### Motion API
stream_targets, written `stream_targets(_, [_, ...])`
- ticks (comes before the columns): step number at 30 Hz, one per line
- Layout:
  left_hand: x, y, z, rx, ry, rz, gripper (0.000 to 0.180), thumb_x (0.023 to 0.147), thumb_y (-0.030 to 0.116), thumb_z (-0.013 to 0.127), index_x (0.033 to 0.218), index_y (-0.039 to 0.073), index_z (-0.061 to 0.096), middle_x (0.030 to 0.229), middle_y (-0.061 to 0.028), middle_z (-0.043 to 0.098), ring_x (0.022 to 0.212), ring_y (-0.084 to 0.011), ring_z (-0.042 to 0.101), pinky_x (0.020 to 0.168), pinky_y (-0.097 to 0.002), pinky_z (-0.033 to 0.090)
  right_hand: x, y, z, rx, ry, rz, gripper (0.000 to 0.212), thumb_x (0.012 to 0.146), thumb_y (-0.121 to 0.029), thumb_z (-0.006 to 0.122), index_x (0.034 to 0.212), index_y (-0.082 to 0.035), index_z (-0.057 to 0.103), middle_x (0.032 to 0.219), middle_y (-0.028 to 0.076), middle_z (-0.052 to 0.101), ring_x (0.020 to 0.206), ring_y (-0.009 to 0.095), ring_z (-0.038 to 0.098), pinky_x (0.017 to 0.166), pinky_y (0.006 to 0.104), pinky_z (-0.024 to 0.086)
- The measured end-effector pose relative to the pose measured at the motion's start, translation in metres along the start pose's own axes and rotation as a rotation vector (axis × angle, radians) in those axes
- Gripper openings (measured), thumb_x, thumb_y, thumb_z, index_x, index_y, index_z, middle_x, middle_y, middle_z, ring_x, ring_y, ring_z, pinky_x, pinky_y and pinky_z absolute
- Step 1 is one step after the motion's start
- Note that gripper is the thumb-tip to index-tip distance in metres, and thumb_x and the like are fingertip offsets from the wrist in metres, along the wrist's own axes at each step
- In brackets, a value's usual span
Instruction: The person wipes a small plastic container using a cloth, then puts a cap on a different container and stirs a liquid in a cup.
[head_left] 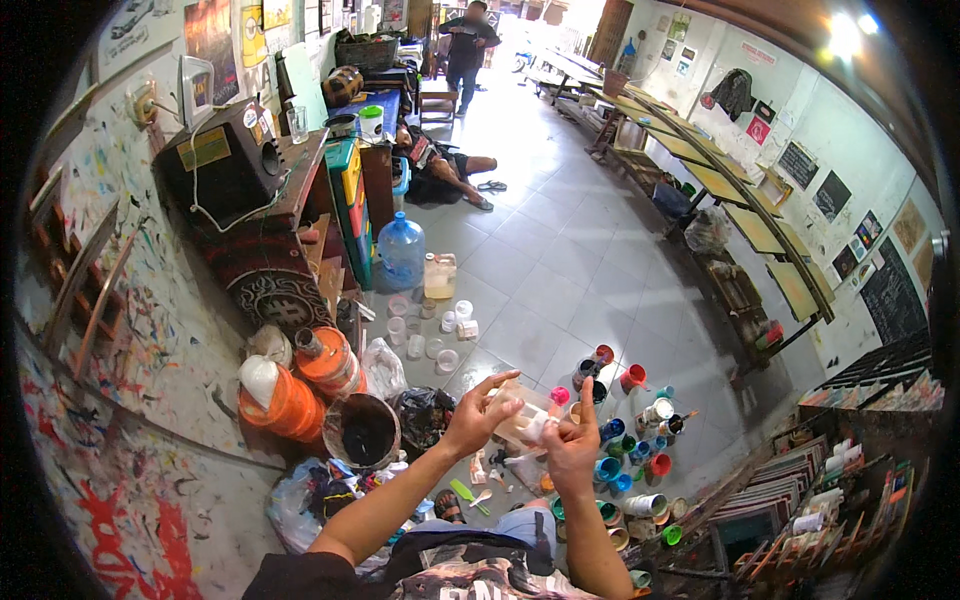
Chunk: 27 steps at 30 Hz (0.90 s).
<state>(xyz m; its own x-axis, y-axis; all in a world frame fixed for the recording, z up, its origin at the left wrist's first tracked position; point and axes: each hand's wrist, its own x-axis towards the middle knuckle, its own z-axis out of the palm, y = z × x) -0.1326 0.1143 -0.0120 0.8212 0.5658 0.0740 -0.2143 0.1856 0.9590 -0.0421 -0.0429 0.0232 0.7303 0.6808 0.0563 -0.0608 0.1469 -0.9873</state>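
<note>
In front of me, above the floor, both hands are on a translucent plastic container (pixel 522 408) with some whitish colour at its lower right. My left hand (pixel 478 418) grips its left side, thumb and fingers apart around it. My right hand (pixel 573 450) closes on its right side with thumb and curled fingers, while the index finger points up. The container's exact kind is hard to make out. Just beyond and right of my hands, many paint pots, among them a red cup (pixel 632 376) and a blue cup (pixel 607 468), stand on the floor.
Clear tubs (pixel 447 359) and a blue water jug (pixel 401 250) stand ahead to the left. Orange buckets (pixel 283 400) and a dark-filled bucket (pixel 362 432) are at left. Racked screen frames (pixel 775 490) fill the right. One person (pixel 440 165) is on the floor, another (pixel 467 45) stands farther off.
</note>
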Motion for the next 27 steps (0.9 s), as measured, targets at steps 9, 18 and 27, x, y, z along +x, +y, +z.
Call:
stream_targets(9, [-0.002, -0.004, 0.007, -0.014, 0.130, -0.191, 0.043, 0.093, 0.037, 0.067, 0.120, 0.003, 0.067, 0.094, -0.0039, 0.069, 0.080, -0.0106, 0.063, 0.068, -0.0279, 0.052, -0.011, 0.012, 0.008, -0.387, -0.100, -0.189, 0.090, 0.084, 0.005, 0.058, 0.158, -0.001, 0.007, 0.076, 0.000, 0.067, 0.065, 0.006, 0.061, 0.062, 0.0226, 0.052])
stream_targets(18, [-0.007, 0.010, -0.003, 0.372, 0.093, 0.466, 0.052, 0.080, 0.020, 0.081, 0.123, 0.000, 0.062, 0.120, -0.0116, 0.064, 0.113, -0.0205, 0.060, 0.096, -0.0336, 0.048, 0.009, 0.004, -0.001, 0.312, -0.049, 0.046, 0.076, 0.096, -0.010, 0.060, 0.156, 0.001, 0.016, 0.099, 0.015, 0.068, 0.083, 0.020, 0.069, 0.070, 0.0295, 0.058])
stream_targets(27, [-0.011, -0.001, -0.005, -0.003, 0.129, 0.223, 0.043, 0.084, 0.014, 0.073, 0.123, 0.003, 0.059, 0.120, -0.0119, 0.062, 0.113, -0.0205, 0.059, 0.097, -0.0324, 0.046, 0.009, 0.001, 0.004, 0.272, -0.146, 0.093, 0.080, 0.092, 0.003, 0.056, 0.159, -0.007, 0.014, 0.098, 0.012, 0.068, 0.080, 0.018, 0.068, 0.074, 0.0312, 0.058])
